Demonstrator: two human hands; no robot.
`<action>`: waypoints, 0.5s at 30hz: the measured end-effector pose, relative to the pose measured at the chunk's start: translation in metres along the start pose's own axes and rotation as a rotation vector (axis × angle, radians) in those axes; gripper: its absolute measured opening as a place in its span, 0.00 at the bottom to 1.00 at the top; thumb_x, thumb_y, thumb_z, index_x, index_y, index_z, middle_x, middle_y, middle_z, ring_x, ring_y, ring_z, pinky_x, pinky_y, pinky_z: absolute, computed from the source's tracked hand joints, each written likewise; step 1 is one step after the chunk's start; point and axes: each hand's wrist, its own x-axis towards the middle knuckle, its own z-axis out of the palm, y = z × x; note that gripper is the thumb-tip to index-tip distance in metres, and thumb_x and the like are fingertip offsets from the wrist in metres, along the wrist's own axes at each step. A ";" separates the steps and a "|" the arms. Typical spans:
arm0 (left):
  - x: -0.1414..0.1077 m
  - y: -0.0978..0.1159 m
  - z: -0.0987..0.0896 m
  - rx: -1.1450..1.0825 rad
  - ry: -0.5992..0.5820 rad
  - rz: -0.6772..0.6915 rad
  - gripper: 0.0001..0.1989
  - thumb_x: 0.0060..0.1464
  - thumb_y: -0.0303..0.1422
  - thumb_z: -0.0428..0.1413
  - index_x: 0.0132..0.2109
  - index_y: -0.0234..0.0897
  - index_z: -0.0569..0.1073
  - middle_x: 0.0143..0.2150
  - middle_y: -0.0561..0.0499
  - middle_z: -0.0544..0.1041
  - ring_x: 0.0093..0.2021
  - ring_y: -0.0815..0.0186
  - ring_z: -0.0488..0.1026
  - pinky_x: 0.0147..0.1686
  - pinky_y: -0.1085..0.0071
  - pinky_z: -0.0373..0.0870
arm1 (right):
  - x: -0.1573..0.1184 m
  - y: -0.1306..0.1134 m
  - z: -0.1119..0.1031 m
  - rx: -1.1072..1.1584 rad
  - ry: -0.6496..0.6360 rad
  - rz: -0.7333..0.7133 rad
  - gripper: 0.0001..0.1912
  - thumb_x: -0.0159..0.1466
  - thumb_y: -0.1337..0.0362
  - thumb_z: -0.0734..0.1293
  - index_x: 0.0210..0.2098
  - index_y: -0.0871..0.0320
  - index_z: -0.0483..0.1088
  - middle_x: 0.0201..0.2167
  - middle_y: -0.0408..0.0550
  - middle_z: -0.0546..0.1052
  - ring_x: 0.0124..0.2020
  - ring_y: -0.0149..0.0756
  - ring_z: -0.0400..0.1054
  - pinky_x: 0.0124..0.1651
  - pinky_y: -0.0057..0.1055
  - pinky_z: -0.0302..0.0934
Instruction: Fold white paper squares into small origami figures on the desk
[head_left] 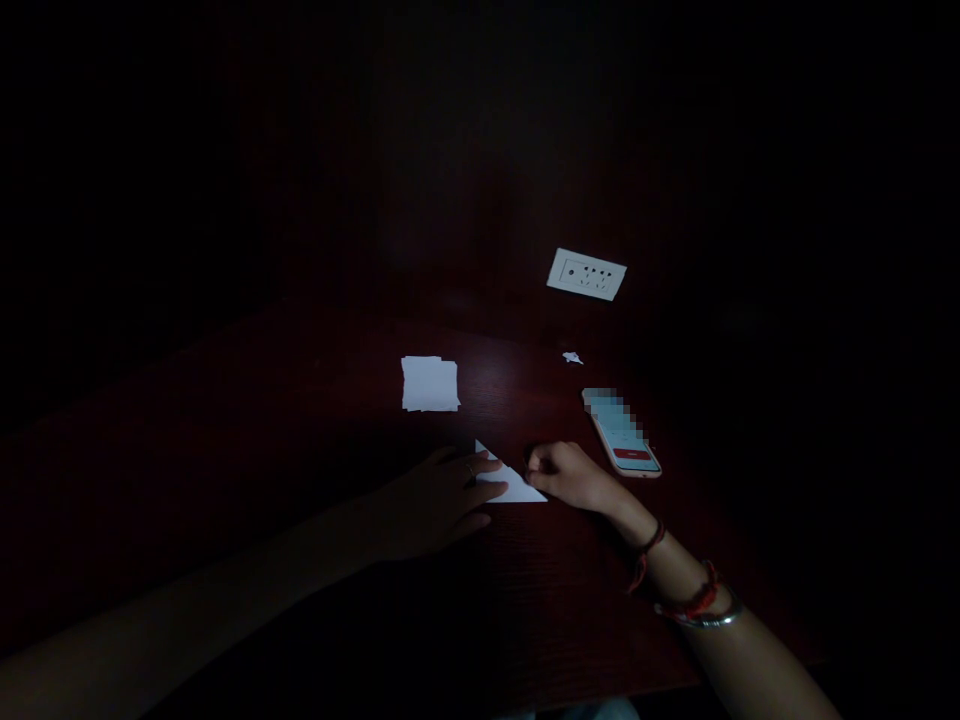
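Note:
A white sheet of paper, folded to a triangle, lies on the dark red table. My left hand rests over its left part with fingers spread, pressing it down; a ring is on one finger. Beside the triangle's slanted edge is my right hand, its fingers curled together at or very near the paper. Whether those fingers pinch anything is too dark to make out. Red cords and a metal bangle circle the right wrist. Beyond the hands sits a stack of white square papers.
A phone with a lit screen lies to the right of my right hand. Behind it is a small crumpled white scrap. A white socket panel is on the upright surface at the back. The surroundings are very dark.

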 end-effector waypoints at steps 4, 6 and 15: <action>-0.001 0.000 0.000 -0.004 -0.008 -0.004 0.18 0.58 0.36 0.43 0.55 0.39 0.57 0.56 0.46 0.59 0.56 0.60 0.52 0.52 0.60 0.48 | -0.002 0.001 -0.003 0.021 -0.010 -0.002 0.09 0.55 0.63 0.60 0.23 0.62 0.67 0.21 0.41 0.68 0.23 0.25 0.59 0.26 0.21 0.50; -0.001 0.000 0.000 0.000 -0.006 -0.007 0.18 0.58 0.36 0.43 0.55 0.39 0.57 0.56 0.46 0.58 0.56 0.60 0.53 0.52 0.59 0.49 | -0.004 0.001 -0.004 0.053 -0.033 -0.010 0.13 0.56 0.59 0.59 0.24 0.62 0.67 0.21 0.42 0.69 0.23 0.25 0.60 0.27 0.21 0.51; -0.004 -0.003 0.000 0.016 0.004 -0.001 0.18 0.58 0.35 0.43 0.55 0.47 0.57 0.58 0.48 0.54 0.57 0.56 0.51 0.51 0.57 0.51 | -0.006 0.000 -0.004 -0.017 -0.033 -0.015 0.06 0.53 0.68 0.60 0.24 0.62 0.67 0.21 0.41 0.69 0.23 0.25 0.60 0.27 0.21 0.51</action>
